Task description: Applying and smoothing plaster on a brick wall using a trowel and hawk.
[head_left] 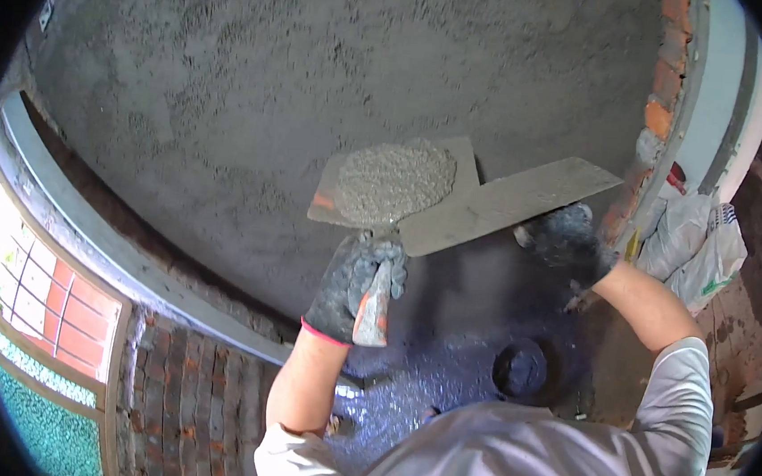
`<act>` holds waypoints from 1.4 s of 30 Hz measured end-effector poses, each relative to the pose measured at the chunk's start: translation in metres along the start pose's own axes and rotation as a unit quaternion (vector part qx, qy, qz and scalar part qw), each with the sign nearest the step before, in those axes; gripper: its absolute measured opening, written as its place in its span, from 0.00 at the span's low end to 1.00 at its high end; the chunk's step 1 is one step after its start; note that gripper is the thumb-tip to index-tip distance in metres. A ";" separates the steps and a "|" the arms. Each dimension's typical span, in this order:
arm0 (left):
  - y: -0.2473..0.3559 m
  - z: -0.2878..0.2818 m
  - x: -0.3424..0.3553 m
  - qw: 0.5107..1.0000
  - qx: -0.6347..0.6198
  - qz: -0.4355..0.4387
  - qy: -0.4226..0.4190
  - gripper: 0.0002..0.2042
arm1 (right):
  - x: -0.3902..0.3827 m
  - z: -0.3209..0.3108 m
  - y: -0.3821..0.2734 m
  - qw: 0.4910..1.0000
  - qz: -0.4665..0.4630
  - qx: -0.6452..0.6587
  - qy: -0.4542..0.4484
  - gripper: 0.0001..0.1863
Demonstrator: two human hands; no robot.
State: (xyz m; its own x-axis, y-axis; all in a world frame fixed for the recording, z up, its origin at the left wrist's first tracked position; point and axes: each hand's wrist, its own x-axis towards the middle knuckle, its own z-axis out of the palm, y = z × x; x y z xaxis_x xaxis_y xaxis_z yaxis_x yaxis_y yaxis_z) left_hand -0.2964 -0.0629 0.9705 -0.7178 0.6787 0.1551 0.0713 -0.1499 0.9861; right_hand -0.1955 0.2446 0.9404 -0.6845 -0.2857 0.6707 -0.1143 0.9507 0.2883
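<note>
My left hand, in a dark glove with a pink cuff, is closed round the worn orange-and-grey handle of a square-bladed trowel. A heap of wet grey mortar covers most of its blade. In my right hand, also dark-gloved, is a long rectangular plastering trowel. Its blade slants up to the right, and its lower left end meets the edge of the mortar-laden blade. The right fingers are partly hidden behind it. Beyond both tools spreads a rough, freshly mortared grey wall.
A round dark bucket stands on the wet floor below my hands. White sacks lean at the right, beside an edge of exposed brick. At lower left are a brick wall and a barred window.
</note>
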 end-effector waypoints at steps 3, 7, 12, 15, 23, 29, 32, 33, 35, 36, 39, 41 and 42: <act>0.022 0.013 0.009 0.993 -0.103 -0.060 -0.012 0.10 | 0.034 0.018 0.023 0.994 -0.029 -0.103 0.016 0.18; 0.041 0.022 0.021 0.992 -0.127 -0.027 0.007 0.16 | 0.080 0.050 0.054 0.977 0.005 -0.143 0.160 0.18; 0.037 0.009 0.045 0.984 -0.173 -0.035 0.030 0.14 | 0.142 0.068 0.085 0.992 0.047 -0.109 0.043 0.16; 0.022 0.004 0.064 0.983 -0.180 -0.031 0.015 0.10 | 0.197 0.063 0.107 0.996 0.050 -0.067 -0.024 0.13; -0.008 0.019 0.088 0.996 -0.064 0.004 0.065 0.10 | 0.309 -0.024 0.170 0.990 -0.117 0.075 -0.013 0.11; -0.010 0.020 0.086 0.969 -0.236 -0.056 0.047 0.10 | 0.276 -0.038 0.155 0.954 0.028 -0.280 0.102 0.18; -0.019 0.031 0.089 0.958 -0.267 -0.095 0.043 0.09 | 0.218 -0.008 0.134 0.939 -0.014 -0.341 -0.035 0.29; -0.026 0.039 0.088 0.958 -0.265 -0.107 0.041 0.09 | 0.213 -0.002 0.134 0.932 -0.089 -0.336 -0.107 0.29; -0.041 0.057 0.093 0.967 -0.234 -0.093 0.042 0.08 | 0.207 0.005 0.143 0.965 -0.080 -0.243 -0.058 0.25; -0.048 0.066 0.096 0.964 -0.249 -0.091 0.035 0.07 | 0.208 0.006 0.150 0.987 -0.044 -0.144 -0.063 0.23; -0.065 0.080 0.108 0.951 -0.284 -0.119 0.006 0.07 | 0.229 -0.014 0.191 0.943 0.141 0.282 -0.105 0.15; -0.072 0.083 0.113 0.957 -0.271 -0.104 0.004 0.07 | 0.235 -0.030 0.217 0.916 0.188 0.348 -0.076 0.11; -0.073 0.082 0.115 0.940 -0.317 -0.128 0.005 0.08 | 0.239 -0.038 0.228 0.898 0.211 0.381 -0.063 0.10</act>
State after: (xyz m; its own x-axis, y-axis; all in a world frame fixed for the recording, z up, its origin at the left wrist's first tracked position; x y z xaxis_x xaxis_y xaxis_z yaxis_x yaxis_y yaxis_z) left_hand -0.3278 0.0848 0.9209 -0.6612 0.7452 -0.0863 -0.5303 -0.3829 0.7565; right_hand -0.3579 0.3879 1.1927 -0.8528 0.0891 0.5146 -0.2526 0.7919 -0.5559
